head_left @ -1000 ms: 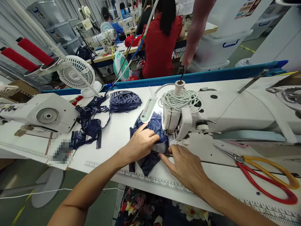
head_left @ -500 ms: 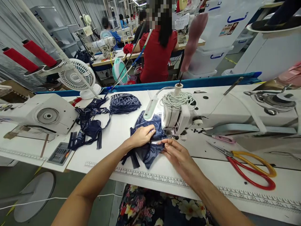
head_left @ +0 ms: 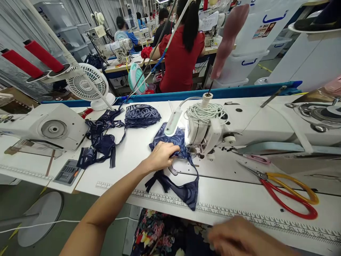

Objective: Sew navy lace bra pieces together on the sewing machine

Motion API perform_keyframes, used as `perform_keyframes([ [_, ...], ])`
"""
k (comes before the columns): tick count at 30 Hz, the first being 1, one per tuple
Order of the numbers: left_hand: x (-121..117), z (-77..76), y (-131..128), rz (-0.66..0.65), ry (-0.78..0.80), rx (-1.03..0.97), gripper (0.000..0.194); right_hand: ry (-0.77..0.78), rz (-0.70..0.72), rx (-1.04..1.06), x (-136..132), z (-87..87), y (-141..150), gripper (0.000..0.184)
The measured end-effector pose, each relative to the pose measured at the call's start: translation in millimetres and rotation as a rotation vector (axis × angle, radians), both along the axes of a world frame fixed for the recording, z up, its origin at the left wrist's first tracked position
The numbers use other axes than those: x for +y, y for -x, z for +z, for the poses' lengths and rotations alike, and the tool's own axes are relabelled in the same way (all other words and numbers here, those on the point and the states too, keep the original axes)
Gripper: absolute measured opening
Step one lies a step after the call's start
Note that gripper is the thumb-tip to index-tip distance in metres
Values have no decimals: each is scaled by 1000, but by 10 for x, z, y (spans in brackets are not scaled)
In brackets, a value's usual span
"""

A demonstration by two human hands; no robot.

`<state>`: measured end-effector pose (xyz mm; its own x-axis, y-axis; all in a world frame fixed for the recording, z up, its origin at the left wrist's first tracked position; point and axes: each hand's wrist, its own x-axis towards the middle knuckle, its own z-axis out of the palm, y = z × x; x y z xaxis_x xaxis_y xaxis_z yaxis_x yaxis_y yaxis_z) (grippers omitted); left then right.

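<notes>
My left hand (head_left: 163, 155) is closed on the edge of a navy lace bra (head_left: 167, 137) beside the head of the sewing machine (head_left: 201, 131). One part of the bra lies under the machine's needle area. A cup (head_left: 188, 193) and dark straps spread forward over the table, reaching the printed ruler. Low in the view, my right hand (head_left: 237, 234) hovers above the lap near the table's front edge, apart from the bra. Motion smears its fingers, so their grip is unclear.
Scissors with red and orange handles (head_left: 286, 192) lie at right, near pink-handled snips (head_left: 255, 159). Folded navy lace pieces (head_left: 142, 115) and a tangled navy garment pile (head_left: 102, 142) sit at left, by a second machine (head_left: 50, 126). A person in red (head_left: 181, 60) sits beyond.
My right hand has let go of the bra by the needle and dropped toward the lap. The bra's near part now hangs looser and farther forward. My left hand stays on the lace.
</notes>
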<state>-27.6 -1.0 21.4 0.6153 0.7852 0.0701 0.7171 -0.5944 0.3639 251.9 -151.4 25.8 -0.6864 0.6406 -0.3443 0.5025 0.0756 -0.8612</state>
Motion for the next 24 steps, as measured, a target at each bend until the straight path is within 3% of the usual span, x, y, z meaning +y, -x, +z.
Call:
perform_keyframes([
  [3, 15, -9, -10, 9, -1, -29, 13, -627, -205, -49, 428, -114, 63, 32],
  [5, 15, 15, -42, -1, -62, -47, 18, -924, -178, -49, 683, -224, 147, 45],
  [7, -14, 30, -97, -26, -173, -41, 27, -1079, -85, -60, 836, -324, 232, 55],
  [11, -108, -60, -180, -115, -267, 59, 28, -1158, 53, -51, 893, -432, 305, 59],
  [17, -163, -283, -155, -104, -298, -74, 30, -1195, 190, -27, 931, -473, 230, 60],
  [24, -189, -328, -181, -217, -439, -66, 24, -1226, 45, -149, 854, -455, 234, 58],
])
